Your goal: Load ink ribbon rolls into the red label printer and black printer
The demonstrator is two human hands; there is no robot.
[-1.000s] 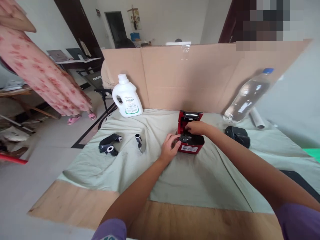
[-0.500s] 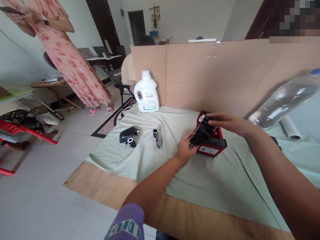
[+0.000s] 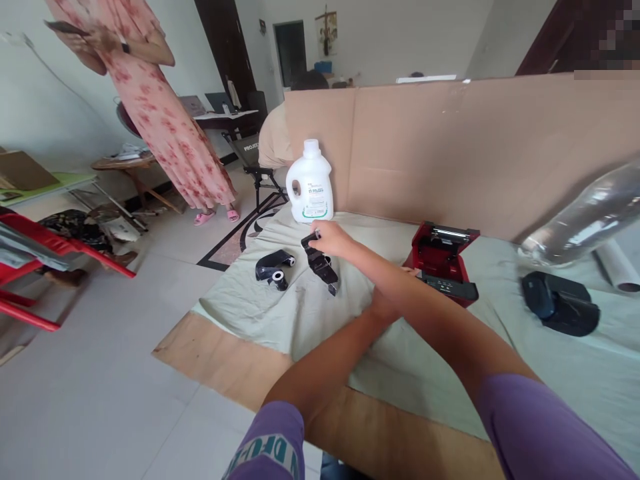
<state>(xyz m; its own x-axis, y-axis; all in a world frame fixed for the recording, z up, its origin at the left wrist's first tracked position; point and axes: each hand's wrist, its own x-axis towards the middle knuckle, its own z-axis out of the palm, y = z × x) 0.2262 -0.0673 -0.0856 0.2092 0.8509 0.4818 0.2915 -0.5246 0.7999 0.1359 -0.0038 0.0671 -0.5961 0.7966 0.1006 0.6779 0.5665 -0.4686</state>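
My right hand point(image 3: 330, 238) crosses over my left forearm and pinches the upper end of a black ribbon roll point(image 3: 316, 257), whose shiny film hangs toward the cloth. It overlaps a small rolled black strip point(image 3: 333, 289) lying there, so the border between them is unclear. Left of it lies another black ribbon point(image 3: 270, 261) wound on two white-cored rolls. The red and black printer point(image 3: 453, 267) stands with its lid raised and its inside showing. My left hand point(image 3: 410, 271) is at the printer's left side, mostly hidden behind my right forearm; only some fingertips show.
A white detergent jug point(image 3: 311, 190) stands at the back before a cardboard screen point(image 3: 400, 153). Rightward lie a black device point(image 3: 560, 303), a large clear plastic bottle point(image 3: 575, 217) and a grey-white tube point(image 3: 617, 267). A person in a pink dress point(image 3: 160, 127) stands beyond the table.
My right hand has moved left from the printer, carrying the black ribbon roll to beside the other ribbons. My left hand stays by the printer. The view has turned slightly right-to-left, revealing the black device.
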